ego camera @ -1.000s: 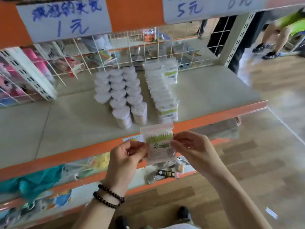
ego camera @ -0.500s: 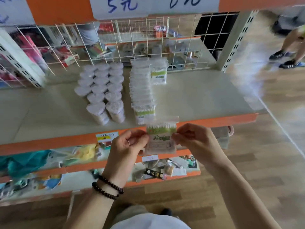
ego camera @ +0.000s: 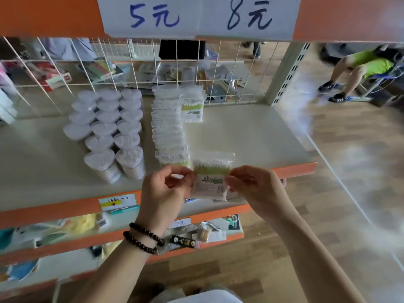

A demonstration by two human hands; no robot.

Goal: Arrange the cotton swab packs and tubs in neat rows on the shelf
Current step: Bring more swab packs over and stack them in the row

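I hold one flat cotton swab pack (ego camera: pixel 211 177) with a green label upright in front of the shelf's orange front edge. My left hand (ego camera: pixel 167 189) pinches its left side and my right hand (ego camera: pixel 251 184) pinches its right side. On the beige shelf (ego camera: pixel 251 132) a long row of the same packs (ego camera: pixel 169 130) runs front to back, with one more pack (ego camera: pixel 193 110) standing at the back right of that row. To the left stand several clear heart-shaped tubs of swabs (ego camera: pixel 109 127) in three rows.
A white wire grid (ego camera: pixel 218 68) closes the shelf's back, with other goods behind it. Price signs (ego camera: pixel 196 16) hang above. Lower shelves (ego camera: pixel 65 228) hold mixed items. At the right is wooden floor, where a seated person's legs (ego camera: pixel 349 73) show.
The view has swung right and closer to the shelf. The pack in both hands now sits higher, just right of the front end of the pack row.
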